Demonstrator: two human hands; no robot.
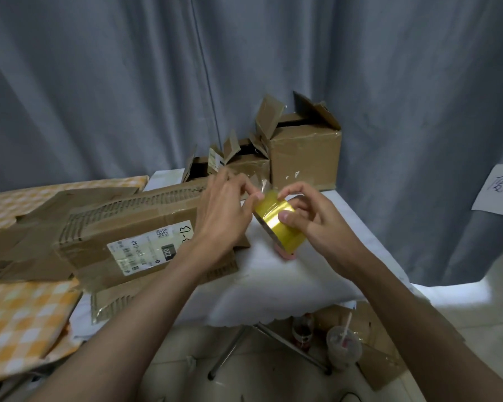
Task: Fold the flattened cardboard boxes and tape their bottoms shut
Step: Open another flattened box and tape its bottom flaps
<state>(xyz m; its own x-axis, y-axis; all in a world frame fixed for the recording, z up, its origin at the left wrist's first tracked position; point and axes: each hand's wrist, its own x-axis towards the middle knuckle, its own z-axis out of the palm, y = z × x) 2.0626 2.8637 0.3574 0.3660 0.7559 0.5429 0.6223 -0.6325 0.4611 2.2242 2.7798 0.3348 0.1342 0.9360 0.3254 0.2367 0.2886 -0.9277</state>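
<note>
Gold-yellow, the shiny roll of packing tape (278, 224) was held above the white-clothed table (273, 274), gripped by the right hand (317, 221), while the left hand (227, 207) pinched its clear loose end (262, 185). Beside it on the left lay the flattened brown cardboard box with a white label (134, 236).

Grey curtains close off the room behind our table

We see a grey curtain (99, 82) across the upper frame, a white-covered table (288, 280) at centre, an orange checked cloth (21, 320) at lower left, pale floor tiles (244, 381) below, and a handwritten paper sheet (498, 188) at right
</note>
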